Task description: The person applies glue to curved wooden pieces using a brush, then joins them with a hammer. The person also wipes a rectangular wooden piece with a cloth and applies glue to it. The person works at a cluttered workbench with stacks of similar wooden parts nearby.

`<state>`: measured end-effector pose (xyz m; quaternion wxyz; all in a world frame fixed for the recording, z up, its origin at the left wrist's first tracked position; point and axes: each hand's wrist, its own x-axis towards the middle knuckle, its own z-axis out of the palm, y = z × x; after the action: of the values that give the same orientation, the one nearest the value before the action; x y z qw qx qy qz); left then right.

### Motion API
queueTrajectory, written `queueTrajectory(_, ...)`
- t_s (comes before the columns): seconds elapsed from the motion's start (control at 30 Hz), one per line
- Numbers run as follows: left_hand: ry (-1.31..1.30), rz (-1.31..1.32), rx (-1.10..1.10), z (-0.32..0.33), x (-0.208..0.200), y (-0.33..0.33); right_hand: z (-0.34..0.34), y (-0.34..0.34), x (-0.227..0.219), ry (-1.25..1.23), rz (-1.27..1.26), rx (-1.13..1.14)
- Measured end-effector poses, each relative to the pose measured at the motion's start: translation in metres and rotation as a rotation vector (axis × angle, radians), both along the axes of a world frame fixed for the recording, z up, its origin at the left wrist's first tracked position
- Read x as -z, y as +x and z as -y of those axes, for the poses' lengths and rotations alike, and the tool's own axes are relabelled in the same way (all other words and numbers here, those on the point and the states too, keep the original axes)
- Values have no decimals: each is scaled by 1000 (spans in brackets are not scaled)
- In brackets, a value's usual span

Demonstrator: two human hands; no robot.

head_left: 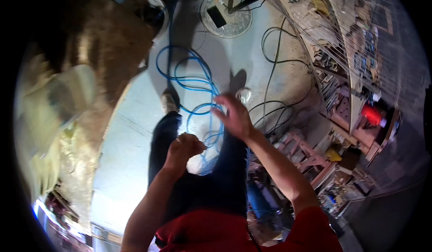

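My left hand (183,150) hangs above my left thigh with its fingers curled closed. Whatever is in it, if anything, is hidden by the fingers. Farther forward and to the right, my right hand (235,118) is raised with thumb and fingers apart and nothing visible in its grasp. A blue hose (196,89) lies in loose loops on the pale floor (135,117), and part of it runs back between my legs. Its strands pass behind my right fingertips in the picture; whether they touch I cannot tell.
Ahead, a stand's round base (240,24) carries a dark phone (216,16) with a white cable. A dark cable (270,78) trails over the floor at right. Cluttered shelving (344,78) and a pinkish wooden frame (303,155) border the right side; a brown surface (105,45) borders the left.
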<state>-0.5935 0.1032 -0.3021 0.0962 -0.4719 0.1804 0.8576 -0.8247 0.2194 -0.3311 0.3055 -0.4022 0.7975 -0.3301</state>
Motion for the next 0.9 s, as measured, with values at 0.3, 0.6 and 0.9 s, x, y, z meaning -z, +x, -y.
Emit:
queueTrajectory(0.3, -113, 195, 40, -87, 197, -89, 40, -258, 446, 415, -269, 8)
queueTrajectory(0.6, -66, 169, 297, -155, 211, -148, 175, -352, 608, 104, -719, 244)
queueTrajectory(0.9, -199, 234, 344, -145, 222, -167, 184, -354, 581, 218, -609, 187)
